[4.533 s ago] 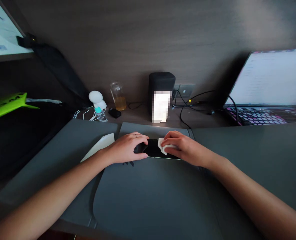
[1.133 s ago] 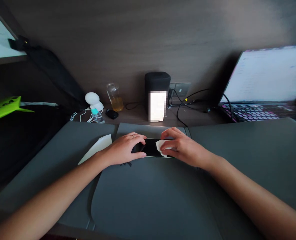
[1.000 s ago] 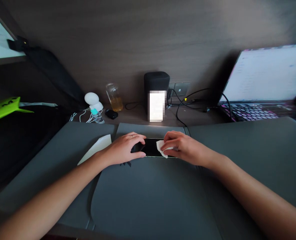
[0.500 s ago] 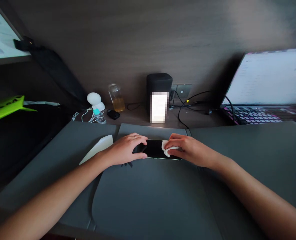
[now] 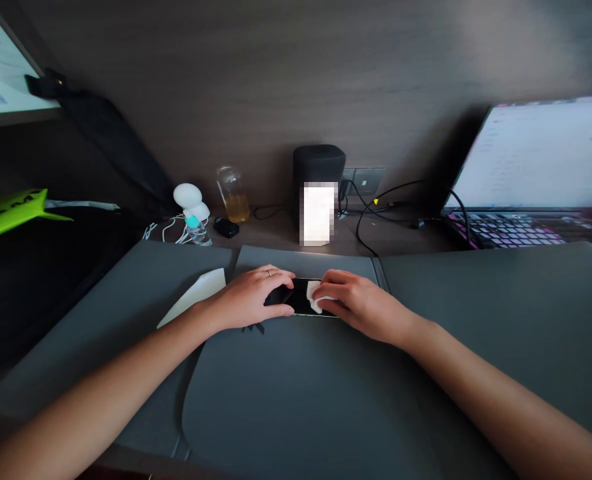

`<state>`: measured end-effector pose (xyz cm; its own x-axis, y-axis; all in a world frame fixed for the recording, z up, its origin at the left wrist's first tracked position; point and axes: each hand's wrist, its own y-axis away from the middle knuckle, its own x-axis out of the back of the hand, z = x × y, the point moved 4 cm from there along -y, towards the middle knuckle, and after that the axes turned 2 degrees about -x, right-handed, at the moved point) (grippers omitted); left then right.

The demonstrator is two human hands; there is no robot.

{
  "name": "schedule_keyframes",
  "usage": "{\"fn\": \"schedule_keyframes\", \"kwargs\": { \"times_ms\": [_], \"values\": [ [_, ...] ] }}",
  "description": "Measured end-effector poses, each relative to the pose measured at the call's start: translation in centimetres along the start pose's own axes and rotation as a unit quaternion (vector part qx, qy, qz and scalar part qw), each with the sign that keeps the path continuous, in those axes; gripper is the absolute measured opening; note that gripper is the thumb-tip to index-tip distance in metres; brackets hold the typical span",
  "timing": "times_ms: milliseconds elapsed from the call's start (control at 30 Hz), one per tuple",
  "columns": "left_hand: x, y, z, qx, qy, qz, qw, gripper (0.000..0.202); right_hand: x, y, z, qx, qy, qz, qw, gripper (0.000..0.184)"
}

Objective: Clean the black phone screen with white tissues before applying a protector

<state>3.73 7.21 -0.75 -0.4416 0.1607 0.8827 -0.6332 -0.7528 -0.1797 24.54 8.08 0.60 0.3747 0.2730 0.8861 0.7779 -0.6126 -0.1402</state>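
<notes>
1. From my end of the feed, I see a dim, wood-grained wall (image 5: 201, 87) behind a brown worktop (image 5: 273, 233), its front part spread with a dark grey cover (image 5: 301, 400). At the back stand a black tower (image 5: 319, 163) with a blurred bright panel, a bottle (image 5: 237, 207) partly filled with amber liquid, and, on the right, a laptop (image 5: 541, 160).
2. Since the frame half a second ago, the right hand (image 5: 363, 303) has slid leftward, taking the white wad (image 5: 313, 298) closer to the left hand (image 5: 249, 298). The left hand has stayed at its end.
3. I judge this to be a wiping stroke in progress along the phone-like slab (image 5: 300, 293), one hand steadying while the other rubs. I cannot tell how much of the face is done.
4. The right grip pinches the wad between thumb and fingers, against the slab. The left grip spans the slab's left end, thumb at the near edge and a finger at the far one.
5. The slab lies flat on the cover, crosswise between both hands. It looks black and glossy, with a thin pale rim along the near edge; its right end is hidden beneath the right hand. I can make out no marks on the visible strip.
</notes>
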Motion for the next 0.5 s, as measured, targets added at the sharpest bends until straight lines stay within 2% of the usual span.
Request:
{"fn": "schedule_keyframes", "kwargs": {
  "times_ms": [133,300,500],
  "values": [
    [0.0,0.0,0.1,0.0,-0.001,0.0,1.0,0.029,0.0,0.0,-0.3,0.035,-0.012,-0.029,0.999,0.023],
    [0.0,0.0,0.1,-0.002,0.0,-0.005,1.0,0.029,0.5,0.2,0.6,0.002,0.009,0.003,1.0,0.021],
    [0.1,0.0,0.2,-0.004,-0.007,0.004,1.0,0.03,0.0,0.1,-0.4,0.042,0.011,-0.019,0.999,0.022]
  ]
}}
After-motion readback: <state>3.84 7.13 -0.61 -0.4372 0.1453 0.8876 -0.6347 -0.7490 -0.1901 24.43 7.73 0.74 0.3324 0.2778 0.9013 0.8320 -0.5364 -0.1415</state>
